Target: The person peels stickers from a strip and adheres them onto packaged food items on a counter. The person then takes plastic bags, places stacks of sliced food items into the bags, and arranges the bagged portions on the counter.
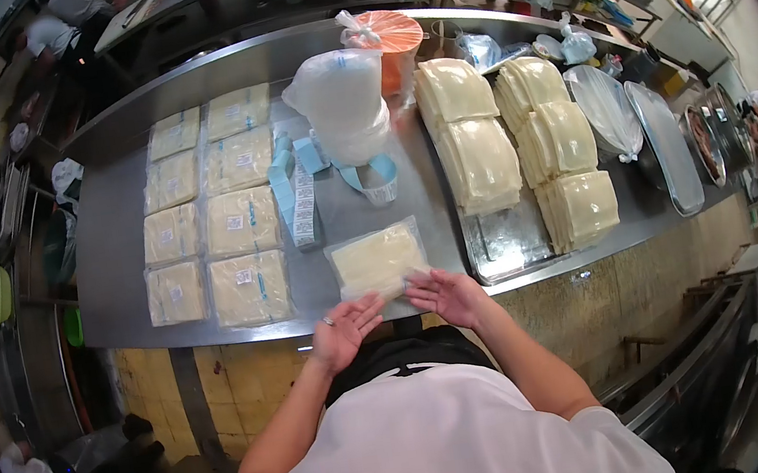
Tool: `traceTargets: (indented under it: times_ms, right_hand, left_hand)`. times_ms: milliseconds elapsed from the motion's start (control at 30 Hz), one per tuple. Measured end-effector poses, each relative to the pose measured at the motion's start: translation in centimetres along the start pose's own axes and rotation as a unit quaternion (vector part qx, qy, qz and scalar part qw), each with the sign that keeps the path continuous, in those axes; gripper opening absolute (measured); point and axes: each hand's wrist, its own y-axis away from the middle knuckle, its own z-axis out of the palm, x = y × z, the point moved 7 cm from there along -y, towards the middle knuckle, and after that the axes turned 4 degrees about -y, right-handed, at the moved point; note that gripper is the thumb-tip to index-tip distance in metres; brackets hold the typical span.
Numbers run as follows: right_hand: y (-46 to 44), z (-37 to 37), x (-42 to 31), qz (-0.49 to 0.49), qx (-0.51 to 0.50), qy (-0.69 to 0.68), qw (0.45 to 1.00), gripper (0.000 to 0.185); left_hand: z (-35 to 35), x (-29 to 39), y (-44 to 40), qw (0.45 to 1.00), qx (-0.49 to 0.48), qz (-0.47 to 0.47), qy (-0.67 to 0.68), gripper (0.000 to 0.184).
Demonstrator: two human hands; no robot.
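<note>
A clear bag with pale flat sheets inside (376,254) lies near the front edge of the metal table (119,299). My left hand (343,330), with a ring on it, is palm up at the bag's lower left edge, fingers stretched out. At the lower right corner my right hand (447,294) touches the bag, its fingers also extended. Labelled packs (250,287) stand in two columns at the left. Between them and the bag lies a light blue label strip (303,203). Stacks of pale sheets (482,165) rest on a metal tray (506,244) at the right.
A roll of clear plastic bags (344,102) and an orange container (391,39) are at the back centre. Right of the stacks are a tied clear bag (607,111) and a lidded tray (664,146). Other people (51,36) are at the far left back, lower left and far right.
</note>
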Motion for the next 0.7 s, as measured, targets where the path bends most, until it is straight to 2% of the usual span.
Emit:
traceTargets:
  times_ms: [33,67,100,133,167,200,233,267,300,333,433,533,567,600,700]
  right_hand:
    - [-0.4,0.6,-0.7,-0.017,-0.012,-0.024,1.0,0.047]
    - [-1.7,-0.1,-1.2,-0.043,-0.007,0.031,0.999,0.055]
    - [-3.1,-0.8,-1.8,-0.068,0.015,0.166,0.984,0.056]
    - [-4.2,-0.9,-2.6,-0.092,0.037,0.296,0.95,0.056]
    - [-5.1,-1.0,-3.2,-0.117,0.057,0.421,0.898,0.057]
    - [-3.8,1.2,-5.0,-0.22,0.087,0.6,0.765,0.057]
    - [-3.5,2.1,-5.4,-0.283,0.118,0.641,0.704,0.057]
    - [-3.2,3.2,-5.6,-0.344,0.147,0.676,0.635,0.056]
    - [-2.9,4.4,-5.7,-0.405,0.174,0.703,0.558,0.056]
    - [-3.1,4.7,-5.7,-0.409,0.19,0.688,0.569,0.052]
    - [-5.4,4.0,-6.0,-0.327,0.212,0.68,0.621,0.049]
    - [-8.2,2.2,-4.9,-0.103,0.134,0.619,0.767,0.044]
    - [-8.3,2.3,-4.7,-0.093,0.122,0.585,0.796,0.041]
    - [-7.8,2.8,-4.4,-0.082,0.111,0.55,0.824,0.038]
    - [-5.5,8.4,-3.3,-0.05,0.065,0.445,0.892,0.028]
  left_hand:
    - [1.9,0.1,-0.3,0.972,-0.022,0.033,-0.232,0.031]
    - [3.9,-0.1,-0.6,0.889,-0.04,0.062,-0.451,0.031]
    - [5.6,-0.4,-1.0,0.757,-0.051,0.084,-0.646,0.032]
    - [6.6,-0.6,-1.5,0.639,-0.05,0.097,-0.761,0.047]
    - [7.3,-0.4,-2.3,0.57,-0.024,0.147,-0.808,0.053]
    - [7.4,-0.4,-3.2,0.496,0.003,0.195,-0.846,0.06]
    - [7.1,-0.5,-3.9,0.415,0.029,0.24,-0.877,0.068]
    - [5.9,-0.8,-4.8,0.382,0.032,0.209,-0.9,0.086]
    - [6.0,-0.6,-5.0,0.379,0.035,0.21,-0.901,0.086]
    - [6.1,-0.5,-5.0,0.376,0.04,0.212,-0.901,0.086]
    - [6.3,0.1,-4.9,0.378,0.041,0.225,-0.897,0.088]
    - [5.4,0.5,-5.1,0.388,0.032,0.235,-0.891,0.091]
    - [4.9,0.6,-5.2,0.392,0.028,0.237,-0.888,0.093]
    - [4.8,1.2,-5.0,0.42,0.033,0.258,-0.869,0.09]
    - [2.4,2.3,-5.4,0.461,-0.004,0.267,-0.846,0.081]
